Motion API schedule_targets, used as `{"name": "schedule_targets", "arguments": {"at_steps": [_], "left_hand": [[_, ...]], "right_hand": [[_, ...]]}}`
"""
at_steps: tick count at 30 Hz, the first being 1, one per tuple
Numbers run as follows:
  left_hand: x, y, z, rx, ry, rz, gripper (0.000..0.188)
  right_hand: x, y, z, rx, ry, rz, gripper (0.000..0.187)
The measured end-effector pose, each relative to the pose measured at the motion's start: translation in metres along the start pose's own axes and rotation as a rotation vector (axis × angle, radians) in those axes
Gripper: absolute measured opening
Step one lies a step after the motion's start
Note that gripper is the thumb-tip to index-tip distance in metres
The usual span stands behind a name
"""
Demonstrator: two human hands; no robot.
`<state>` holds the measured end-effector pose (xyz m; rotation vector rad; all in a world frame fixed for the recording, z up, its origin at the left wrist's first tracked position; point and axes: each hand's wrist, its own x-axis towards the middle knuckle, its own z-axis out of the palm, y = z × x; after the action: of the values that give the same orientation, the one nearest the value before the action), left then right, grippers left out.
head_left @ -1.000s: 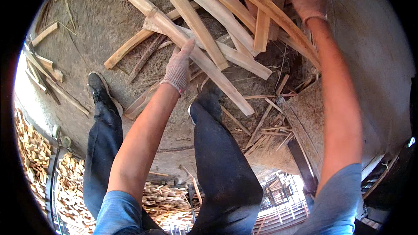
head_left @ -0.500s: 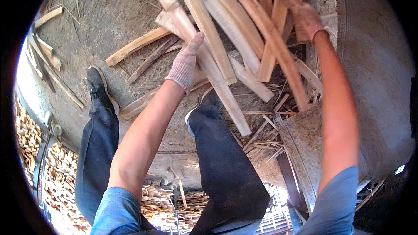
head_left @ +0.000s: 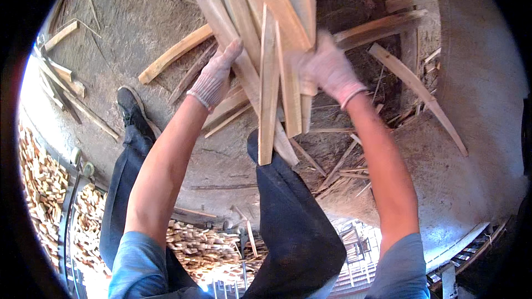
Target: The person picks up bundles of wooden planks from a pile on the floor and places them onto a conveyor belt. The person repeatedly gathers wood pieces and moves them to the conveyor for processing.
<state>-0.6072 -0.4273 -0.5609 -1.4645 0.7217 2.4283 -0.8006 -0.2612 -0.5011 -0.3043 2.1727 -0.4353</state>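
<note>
A bunch of long wooden slats [head_left: 270, 94] stands tilted in front of me, their lower ends near my right knee. My left hand [head_left: 213, 77], in a pale knitted glove, grips the bunch at its left edge; the thumb shows and the other fingers are hidden by the wood. On the opposite side, my gloved right hand [head_left: 331, 72] is at the slats' right edge. Motion smears its fingers, so their closure is unclear. A curved slat [head_left: 418, 97] lies apart to the right, and a thicker strip [head_left: 382, 29] lies behind my right hand.
Further slats [head_left: 174, 55] lie on the dirty ground left of the bunch. Splinters and thin sticks [head_left: 349, 171] are scattered by my right forearm. Piles of short cut wood pieces [head_left: 41, 182] fill the lower left. A smooth worn surface [head_left: 471, 77] curves along the right.
My right hand has come leftward from the far right to the bunch. The slats are drawn closer together and more upright. My left hand has shifted slightly left and down.
</note>
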Motion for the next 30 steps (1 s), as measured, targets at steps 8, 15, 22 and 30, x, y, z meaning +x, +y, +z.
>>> {"name": "schedule_targets", "arguments": {"at_steps": [8,15,22,30], "left_hand": [[0.014,-0.025,-0.004,-0.304,-0.045,-0.114,0.081],[-0.052,0.005,0.058,-0.114,-0.027,-0.174,0.061],[-0.117,0.017,0.111,-0.223,0.018,-0.141,0.066],[-0.329,0.004,0.123,-0.074,0.132,-0.399,0.058]], "right_hand": [[0.064,-0.013,0.009,0.454,-0.055,0.127,0.080],[0.009,-0.015,0.012,0.737,-0.267,0.079,0.078],[-0.031,-0.036,-0.035,0.600,-0.416,0.082,0.076],[-0.221,-0.080,-0.062,0.727,-0.544,0.447,0.076]]}}
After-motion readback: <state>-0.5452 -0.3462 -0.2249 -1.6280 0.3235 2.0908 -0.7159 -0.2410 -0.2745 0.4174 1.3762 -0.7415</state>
